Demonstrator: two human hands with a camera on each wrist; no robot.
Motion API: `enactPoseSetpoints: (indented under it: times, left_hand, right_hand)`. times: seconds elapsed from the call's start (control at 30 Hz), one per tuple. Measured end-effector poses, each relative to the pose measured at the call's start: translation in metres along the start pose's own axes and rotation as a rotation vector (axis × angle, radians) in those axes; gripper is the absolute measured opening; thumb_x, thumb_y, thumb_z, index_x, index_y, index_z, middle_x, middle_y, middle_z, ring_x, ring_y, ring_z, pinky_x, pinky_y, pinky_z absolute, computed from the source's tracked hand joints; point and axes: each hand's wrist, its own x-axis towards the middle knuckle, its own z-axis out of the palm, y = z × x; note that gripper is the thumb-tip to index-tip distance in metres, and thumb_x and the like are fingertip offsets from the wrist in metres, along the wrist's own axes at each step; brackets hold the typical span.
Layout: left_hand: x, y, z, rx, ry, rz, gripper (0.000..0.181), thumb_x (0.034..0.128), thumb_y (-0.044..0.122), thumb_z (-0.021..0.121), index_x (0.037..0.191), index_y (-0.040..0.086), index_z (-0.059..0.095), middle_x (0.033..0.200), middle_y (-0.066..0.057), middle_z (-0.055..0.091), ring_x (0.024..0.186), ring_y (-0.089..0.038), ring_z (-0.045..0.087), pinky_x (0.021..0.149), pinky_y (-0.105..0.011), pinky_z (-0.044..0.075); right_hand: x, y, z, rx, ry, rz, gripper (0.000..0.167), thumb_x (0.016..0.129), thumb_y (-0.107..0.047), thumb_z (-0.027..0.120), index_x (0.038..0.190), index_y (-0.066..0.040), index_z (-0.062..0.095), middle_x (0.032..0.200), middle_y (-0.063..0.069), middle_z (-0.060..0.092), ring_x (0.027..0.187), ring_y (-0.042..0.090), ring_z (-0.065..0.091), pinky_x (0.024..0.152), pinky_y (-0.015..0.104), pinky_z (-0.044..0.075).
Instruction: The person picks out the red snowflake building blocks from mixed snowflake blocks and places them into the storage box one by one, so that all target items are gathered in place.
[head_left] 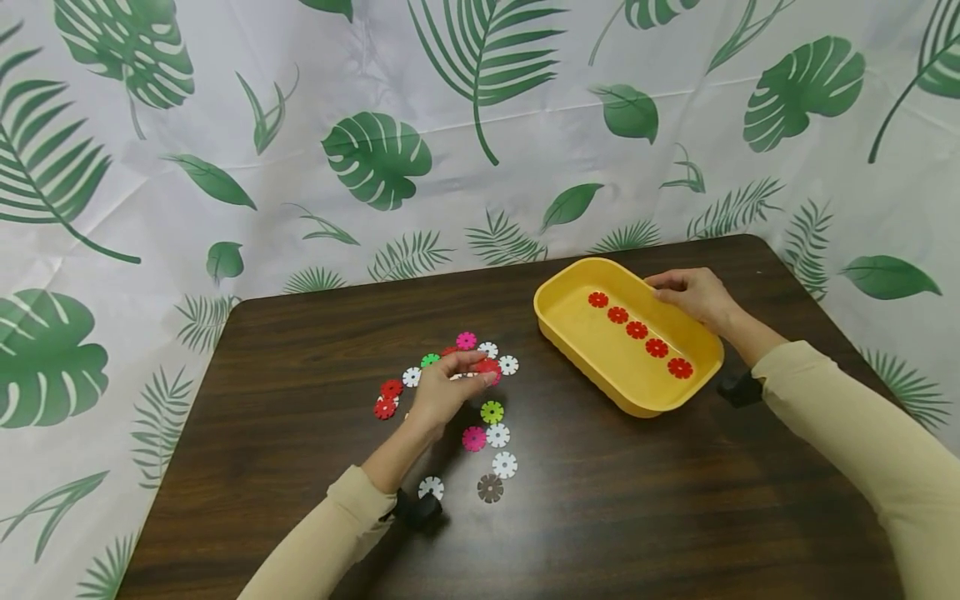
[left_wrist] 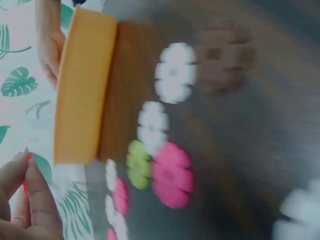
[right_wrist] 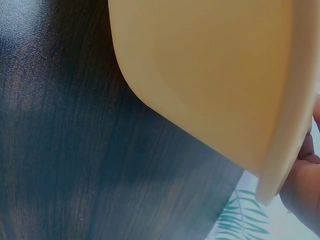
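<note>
My left hand [head_left: 442,387] pinches a red notched plastic disc [head_left: 487,365] between thumb and fingers, above a scatter of similar discs. In the left wrist view only thin red bits of that disc [left_wrist: 29,156] show between the fingertips. My right hand [head_left: 697,296] holds the far rim of a yellow plastic bin [head_left: 570,346], its thumb over the edge; the fingers behind the wall are mostly hidden. A row of several red discs [head_left: 637,330] lies on the bin's floor. The right wrist view shows the bin's outer wall [right_wrist: 210,75] and part of the right hand [right_wrist: 302,185].
Loose discs lie about the left hand: white [head_left: 505,464], pink [head_left: 474,439], lime green [head_left: 492,412], brown [head_left: 491,488], green [head_left: 431,360] and red [head_left: 392,389]. The dark wooden table [head_left: 300,467] ends at a leaf-print cloth [head_left: 285,192] behind it.
</note>
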Motion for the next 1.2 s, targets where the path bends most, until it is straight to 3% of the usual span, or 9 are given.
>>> enactPoseSetpoints:
  times: [0.1, 0.3, 0.53, 0.77, 1.2]
  left_hand:
    - [0.016, 0.013, 0.018, -0.03, -0.013, -0.009, 0.035, 0.077, 0.008, 0.077, 0.11, 0.004, 0.068, 0.092, -0.006, 0.066, 0.072, -0.008, 0.061, 0.068, -0.021, 0.055]
    - [0.041, 0.04, 0.057, -0.21, -0.102, -0.067, 0.035, 0.0809, 0.003, 0.071, 0.115, 0.001, 0.064, 0.095, -0.008, 0.063, 0.078, -0.01, 0.066, 0.089, -0.039, 0.05]
    - [0.071, 0.049, 0.098, -0.253, -0.061, -0.138, 0.032, 0.0797, 0.004, 0.073, 0.111, 0.005, 0.068, 0.094, -0.006, 0.065, 0.076, -0.011, 0.063, 0.08, -0.027, 0.055]
    - [0.088, 0.056, 0.117, -0.218, -0.032, -0.119, 0.03, 0.0799, 0.001, 0.072, 0.11, 0.003, 0.068, 0.089, -0.004, 0.063, 0.077, -0.01, 0.06, 0.079, -0.024, 0.055]
    - [0.103, 0.057, 0.144, -0.17, 0.061, -0.138, 0.026, 0.0782, -0.005, 0.071, 0.104, 0.001, 0.071, 0.08, -0.002, 0.06, 0.072, -0.009, 0.055, 0.076, -0.027, 0.056]
  right_hand:
    - [0.001, 0.001, 0.0, 0.003, 0.001, -0.001, 0.036, 0.096, -0.012, 0.054, 0.129, 0.003, 0.053, 0.12, 0.027, 0.054, 0.092, 0.032, 0.059, 0.071, 0.021, 0.054]
    - [0.002, 0.002, -0.001, 0.008, -0.006, 0.004, 0.036, 0.096, -0.013, 0.054, 0.129, 0.002, 0.053, 0.119, 0.027, 0.054, 0.094, 0.033, 0.059, 0.073, 0.025, 0.055]
    - [0.003, 0.002, 0.002, 0.019, -0.004, -0.005, 0.036, 0.096, -0.013, 0.054, 0.128, 0.003, 0.054, 0.117, 0.027, 0.055, 0.093, 0.033, 0.059, 0.072, 0.024, 0.055]
    - [0.003, -0.001, 0.002, 0.013, 0.006, -0.007, 0.035, 0.096, -0.011, 0.054, 0.128, 0.003, 0.054, 0.117, 0.026, 0.055, 0.094, 0.034, 0.059, 0.072, 0.024, 0.055]
    - [0.002, 0.0, -0.002, 0.002, -0.002, -0.013, 0.035, 0.095, -0.011, 0.054, 0.128, 0.002, 0.055, 0.118, 0.027, 0.056, 0.096, 0.036, 0.06, 0.078, 0.032, 0.056]
